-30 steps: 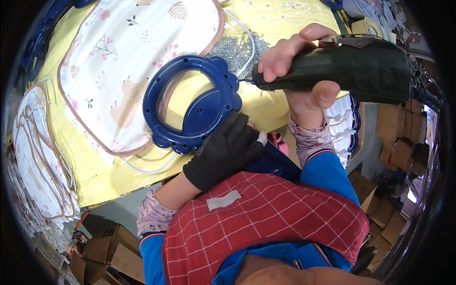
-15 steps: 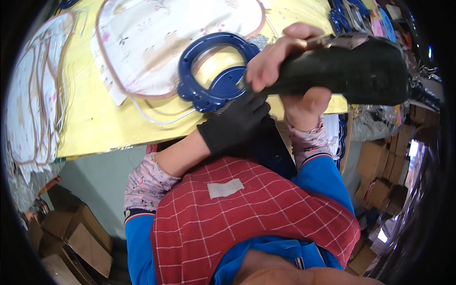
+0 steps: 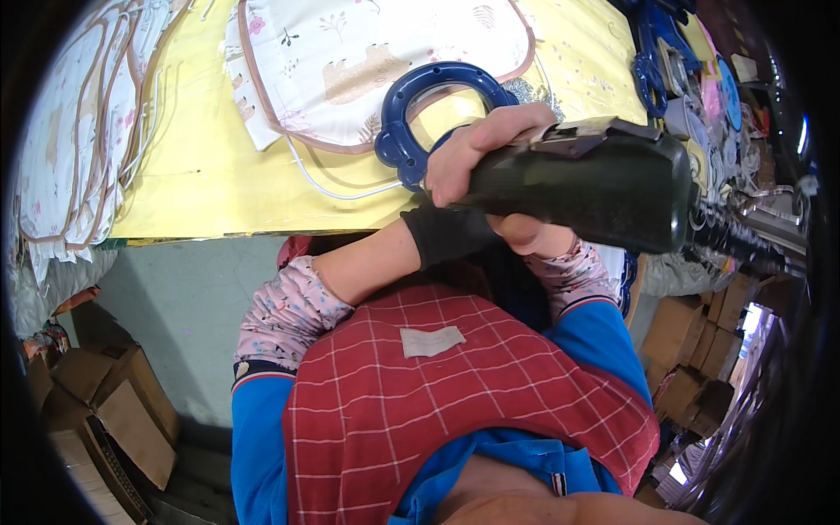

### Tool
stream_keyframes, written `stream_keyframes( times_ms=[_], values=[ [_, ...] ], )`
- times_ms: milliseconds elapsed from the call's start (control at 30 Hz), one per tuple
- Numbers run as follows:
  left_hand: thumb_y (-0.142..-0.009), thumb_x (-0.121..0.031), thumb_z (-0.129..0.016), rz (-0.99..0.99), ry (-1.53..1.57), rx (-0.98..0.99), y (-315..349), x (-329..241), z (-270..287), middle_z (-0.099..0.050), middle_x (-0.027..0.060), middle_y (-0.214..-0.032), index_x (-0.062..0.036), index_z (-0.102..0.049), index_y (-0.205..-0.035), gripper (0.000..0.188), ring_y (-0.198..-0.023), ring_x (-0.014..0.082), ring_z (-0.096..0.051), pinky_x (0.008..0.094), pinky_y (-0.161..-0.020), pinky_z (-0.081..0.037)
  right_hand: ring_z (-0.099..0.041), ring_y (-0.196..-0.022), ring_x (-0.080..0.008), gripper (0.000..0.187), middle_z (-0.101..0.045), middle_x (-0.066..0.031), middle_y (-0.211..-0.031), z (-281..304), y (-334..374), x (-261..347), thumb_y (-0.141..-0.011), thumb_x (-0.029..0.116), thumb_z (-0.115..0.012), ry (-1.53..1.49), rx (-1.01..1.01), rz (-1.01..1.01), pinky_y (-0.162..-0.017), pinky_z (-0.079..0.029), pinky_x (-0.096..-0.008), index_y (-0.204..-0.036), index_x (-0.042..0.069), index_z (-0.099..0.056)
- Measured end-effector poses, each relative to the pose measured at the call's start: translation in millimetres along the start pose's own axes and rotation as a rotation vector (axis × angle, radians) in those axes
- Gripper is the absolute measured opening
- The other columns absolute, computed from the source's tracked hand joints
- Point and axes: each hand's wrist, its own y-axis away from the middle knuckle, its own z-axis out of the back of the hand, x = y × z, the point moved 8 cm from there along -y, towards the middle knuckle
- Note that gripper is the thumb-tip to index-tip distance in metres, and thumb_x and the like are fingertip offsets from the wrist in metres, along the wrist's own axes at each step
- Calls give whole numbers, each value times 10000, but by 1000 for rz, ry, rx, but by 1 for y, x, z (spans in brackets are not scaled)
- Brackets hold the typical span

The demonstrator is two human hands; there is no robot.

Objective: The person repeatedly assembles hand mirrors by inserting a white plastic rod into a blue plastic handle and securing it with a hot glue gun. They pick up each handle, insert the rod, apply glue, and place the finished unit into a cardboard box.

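Observation:
My right hand (image 3: 477, 149) is closed around a dark, thick-bodied power tool (image 3: 604, 188) that looks like an electric screwdriver. The tool lies nearly level, its wide end to the right. Beneath it, my left hand (image 3: 451, 234) in a black glove reaches in from the left, its fingers hidden behind the right hand and the tool. Just beyond both hands is a blue plastic ring-shaped frame (image 3: 395, 118), its near right part covered by my right hand. A white cord (image 3: 325, 189) runs from the frame's lower edge to a printed cloth piece with brown edging (image 3: 367, 74).
A yellow table top (image 3: 197, 184) spreads under the cloth. Overlapping printed cloth pieces (image 3: 79, 131) hang over its left side. Blue plastic parts (image 3: 652, 79) and assorted items crowd the far right. Cardboard boxes stand at lower left (image 3: 131, 411) and right (image 3: 678, 332).
The view has shifted, so the table things appear farther right. The tool and my right hand have come lower, nearer my body. My gloved fingers, visible before, are now hidden.

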Motion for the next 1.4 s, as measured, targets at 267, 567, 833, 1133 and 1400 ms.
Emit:
stream_keyframes(
  times_ms=[267,567,833,1133,1400],
  values=[
    [-859,-128,-581,-102,-112,32,11,-3,-2,-603,114,-1205,-65,-593,-1251,397,-1192,261,-549,381,-1007,-459,-601,-707,-163,623,-631,-84,-832,12,-10,-11,-815,418,-742,91,20,-31,-701,-498,-278,-1194,-27,-526],
    [-863,-131,-690,651,-182,-517,130,46,148,-515,203,-1386,34,-422,-1416,636,-1301,369,-488,447,-1103,-371,-614,-598,-223,604,-586,-110,-690,239,79,108,-923,406,-652,551,-1030,170,-588,-525,-346,-1300,-31,-473],
    [-936,-98,-562,959,999,-627,152,198,178,-570,153,-1271,30,-432,-1392,491,-1072,205,-602,288,-764,-520,-673,-815,-218,545,-689,-121,-883,337,170,112,-920,418,-672,741,-1357,-84,-758,-535,-316,-1214,-26,-556],
    [-931,-30,-496,717,682,-724,69,134,227,-521,-28,-886,-41,-431,-1387,461,-643,56,-473,218,-534,-410,-583,-600,-136,388,-618,-64,-666,227,129,52,-957,349,-619,632,-933,-353,-589,-468,-302,-927,-30,-696],
    [-926,-24,-511,172,-331,-469,52,95,231,-443,133,-1455,-42,-267,-1526,648,-1269,223,-505,355,-1018,-448,-573,-553,-120,314,-613,-76,-601,230,134,48,-902,293,-671,795,-1005,-214,-561,-461,-298,-847,-11,-722]
  ],
)
